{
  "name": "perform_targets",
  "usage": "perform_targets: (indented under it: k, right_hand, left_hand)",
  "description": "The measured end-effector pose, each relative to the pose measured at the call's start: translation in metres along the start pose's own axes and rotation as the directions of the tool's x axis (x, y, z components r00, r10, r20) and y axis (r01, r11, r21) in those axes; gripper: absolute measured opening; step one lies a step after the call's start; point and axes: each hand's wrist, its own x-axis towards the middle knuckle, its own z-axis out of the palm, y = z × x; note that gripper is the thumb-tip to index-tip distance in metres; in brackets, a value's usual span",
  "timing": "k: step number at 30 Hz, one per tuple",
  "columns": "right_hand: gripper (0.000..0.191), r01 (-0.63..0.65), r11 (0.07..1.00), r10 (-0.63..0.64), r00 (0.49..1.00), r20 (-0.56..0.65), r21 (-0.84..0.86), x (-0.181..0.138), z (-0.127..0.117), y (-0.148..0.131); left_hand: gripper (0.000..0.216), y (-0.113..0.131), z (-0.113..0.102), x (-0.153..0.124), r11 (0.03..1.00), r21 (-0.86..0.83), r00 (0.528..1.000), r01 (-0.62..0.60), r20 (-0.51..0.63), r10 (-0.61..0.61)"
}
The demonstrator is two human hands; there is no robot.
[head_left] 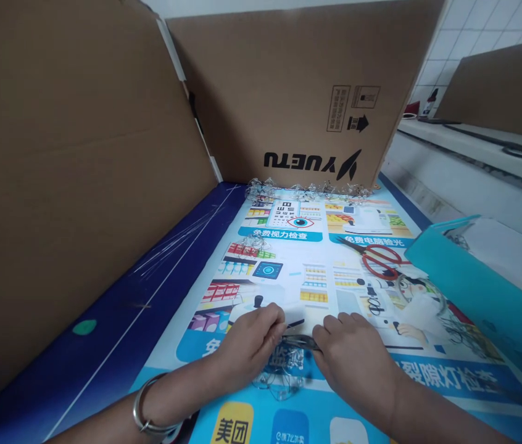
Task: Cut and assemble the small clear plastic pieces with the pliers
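My left hand [252,340], a silver bangle on its wrist, is closed in a pinch over the printed sheet. Its fingertips grip a thin wire piece with clear beads [280,381], whose loops hang or lie just below; the pinched end is hidden. My right hand [358,357] is wrapped round a pair of pliers [300,341]. The jaws point left and meet the work at my left fingertips; the handles are hidden in my palm.
Red-handled scissors [384,260] lie beyond my right hand. More beaded wire pieces [307,192] line the foot of the cardboard wall [289,92], with another cluster [254,245] nearer. Coiled wire [464,333] lies at right by a teal box [487,290]. Cardboard [57,154] rises at left.
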Motion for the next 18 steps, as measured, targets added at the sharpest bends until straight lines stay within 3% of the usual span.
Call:
perform_targets:
  k: [5, 13, 18]
  right_hand:
    - [0.004, -0.003, 1.0, 0.003, 1.0, 0.001, -0.006, 0.0, -0.001, -0.001]
    - [0.005, -0.002, 1.0, 0.001, 0.999, -0.047, -0.025, 0.0, 0.006, 0.0]
    - [0.005, 0.009, 0.999, -0.011, 0.998, -0.058, -0.034, 0.0, 0.009, 0.002]
  left_hand:
    - [0.017, 0.002, 0.002, -0.001, 0.999, 0.047, 1.0, -0.011, -0.014, 0.012]
    - [0.02, 0.005, -0.002, 0.003, 0.993, -0.089, 0.996, -0.082, -0.049, 0.078]
    - [0.015, 0.004, -0.005, 0.003, 0.986, 0.024, 0.986, -0.163, -0.021, 0.163]
